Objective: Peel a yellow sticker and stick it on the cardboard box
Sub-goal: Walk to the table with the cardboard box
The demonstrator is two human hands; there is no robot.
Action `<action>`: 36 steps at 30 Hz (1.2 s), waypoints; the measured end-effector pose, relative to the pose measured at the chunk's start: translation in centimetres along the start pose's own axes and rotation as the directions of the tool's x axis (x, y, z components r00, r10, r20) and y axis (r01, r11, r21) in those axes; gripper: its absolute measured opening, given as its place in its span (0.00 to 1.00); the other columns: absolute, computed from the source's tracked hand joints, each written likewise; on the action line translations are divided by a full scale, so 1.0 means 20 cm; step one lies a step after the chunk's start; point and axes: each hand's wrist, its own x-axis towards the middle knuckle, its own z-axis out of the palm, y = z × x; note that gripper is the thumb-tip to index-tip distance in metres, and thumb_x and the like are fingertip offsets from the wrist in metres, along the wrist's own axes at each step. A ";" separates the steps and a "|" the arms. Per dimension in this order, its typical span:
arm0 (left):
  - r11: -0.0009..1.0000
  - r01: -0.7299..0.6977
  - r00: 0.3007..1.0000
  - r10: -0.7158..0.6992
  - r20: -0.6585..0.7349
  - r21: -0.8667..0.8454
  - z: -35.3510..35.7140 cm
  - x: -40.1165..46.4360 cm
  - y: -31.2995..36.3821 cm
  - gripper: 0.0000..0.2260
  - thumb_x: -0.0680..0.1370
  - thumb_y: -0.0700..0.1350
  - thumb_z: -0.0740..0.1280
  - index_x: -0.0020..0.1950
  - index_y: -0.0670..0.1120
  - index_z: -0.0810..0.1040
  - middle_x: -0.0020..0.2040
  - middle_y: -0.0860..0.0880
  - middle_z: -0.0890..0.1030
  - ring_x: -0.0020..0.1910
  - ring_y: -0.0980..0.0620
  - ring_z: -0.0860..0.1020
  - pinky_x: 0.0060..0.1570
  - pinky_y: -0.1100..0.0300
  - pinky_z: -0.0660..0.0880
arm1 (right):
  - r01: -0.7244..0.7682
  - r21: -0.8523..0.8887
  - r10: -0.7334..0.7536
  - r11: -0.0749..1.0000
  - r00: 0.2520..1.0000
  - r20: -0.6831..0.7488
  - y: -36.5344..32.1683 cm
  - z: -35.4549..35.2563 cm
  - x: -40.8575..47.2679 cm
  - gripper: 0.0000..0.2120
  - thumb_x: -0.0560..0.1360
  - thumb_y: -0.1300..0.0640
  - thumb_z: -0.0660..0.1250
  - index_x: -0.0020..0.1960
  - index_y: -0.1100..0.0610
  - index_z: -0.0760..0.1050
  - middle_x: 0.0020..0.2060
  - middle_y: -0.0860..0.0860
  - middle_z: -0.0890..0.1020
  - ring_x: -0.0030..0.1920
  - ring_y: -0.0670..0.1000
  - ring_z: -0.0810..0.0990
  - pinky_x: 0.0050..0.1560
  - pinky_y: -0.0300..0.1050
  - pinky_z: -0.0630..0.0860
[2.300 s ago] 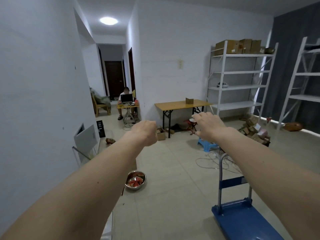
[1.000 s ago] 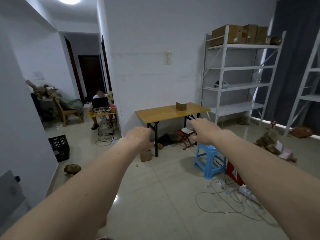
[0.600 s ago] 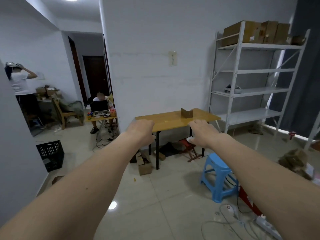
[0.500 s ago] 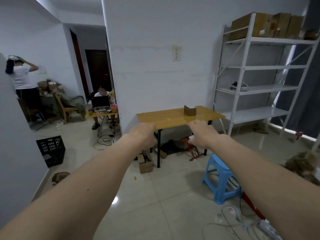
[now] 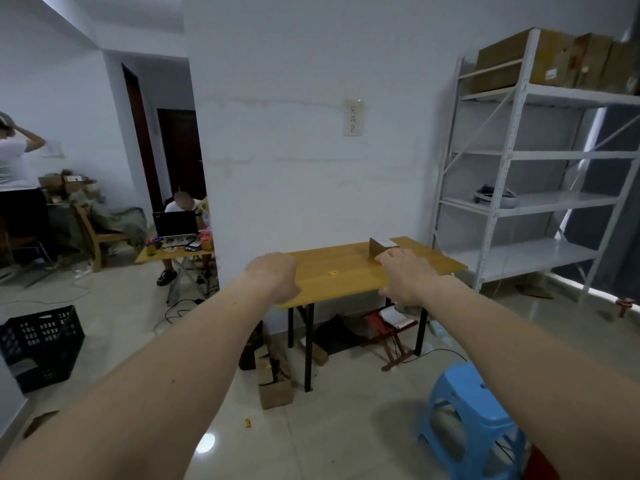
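Note:
A small cardboard box (image 5: 380,247) stands on a wooden table (image 5: 346,271) against the white wall, towards its right end. A tiny yellow sticker (image 5: 333,272) lies flat on the tabletop near the middle. Both my arms stretch forward at chest height. My left hand (image 5: 275,276) is curled into a loose fist in front of the table's left end. My right hand (image 5: 403,273) hangs palm down with fingers loosely bent, overlapping the box's lower edge in view. Neither hand holds anything that I can see.
A blue plastic stool (image 5: 471,414) stands on the floor at lower right. White metal shelving (image 5: 526,174) with cartons fills the right. Boxes and a folding stool (image 5: 391,327) lie under the table. A black crate (image 5: 40,344) sits left; a seated person (image 5: 181,216) and a standing person (image 5: 14,174) are beyond.
The view has advanced towards the table, which now looks larger and closer. The yellow sticker on it has become visible. Both arms stay stretched out in the same pose.

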 end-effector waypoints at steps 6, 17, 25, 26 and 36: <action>0.999 -0.032 0.998 0.032 0.059 -0.015 0.07 0.69 0.01 0.21 0.77 0.51 0.64 0.67 0.44 0.69 0.65 0.45 0.75 0.62 0.44 0.74 0.58 0.49 0.75 | -0.003 0.009 0.003 1.000 1.000 -0.004 0.17 0.13 0.60 0.27 0.75 0.51 0.65 0.71 0.57 0.62 0.70 0.55 0.67 0.69 0.58 0.64 0.66 0.57 0.67; 0.997 -0.071 0.989 0.071 0.132 -0.002 0.34 1.77 0.18 0.22 0.79 0.51 0.63 0.71 0.45 0.67 0.69 0.45 0.71 0.64 0.45 0.73 0.59 0.52 0.74 | 0.003 0.059 -0.006 0.998 0.999 0.054 0.62 0.45 1.62 0.31 0.75 0.50 0.65 0.73 0.56 0.59 0.73 0.55 0.63 0.72 0.58 0.60 0.69 0.58 0.65; 0.996 -0.029 0.998 0.033 0.044 -0.087 0.34 2.71 0.42 0.22 0.78 0.49 0.63 0.70 0.45 0.66 0.67 0.46 0.72 0.65 0.45 0.72 0.57 0.53 0.72 | 0.032 0.021 -0.032 0.999 0.999 0.010 1.13 0.52 2.46 0.29 0.75 0.52 0.64 0.73 0.56 0.59 0.70 0.56 0.67 0.69 0.58 0.64 0.67 0.56 0.68; 0.996 -0.024 0.998 0.029 0.055 -0.090 0.37 2.80 0.44 0.23 0.78 0.50 0.63 0.71 0.46 0.65 0.67 0.46 0.72 0.65 0.45 0.72 0.57 0.53 0.72 | 0.038 0.020 -0.038 0.999 0.999 0.012 1.17 0.55 2.56 0.29 0.75 0.52 0.64 0.73 0.56 0.59 0.70 0.56 0.67 0.69 0.59 0.64 0.67 0.56 0.68; 0.996 -0.020 0.995 0.029 0.099 -0.085 0.66 3.73 0.53 0.22 0.79 0.50 0.62 0.71 0.46 0.65 0.69 0.46 0.71 0.65 0.45 0.71 0.59 0.52 0.72 | 0.074 0.072 -0.081 0.995 0.993 0.091 1.48 0.89 3.36 0.30 0.75 0.52 0.64 0.74 0.54 0.57 0.73 0.54 0.63 0.72 0.57 0.60 0.69 0.55 0.65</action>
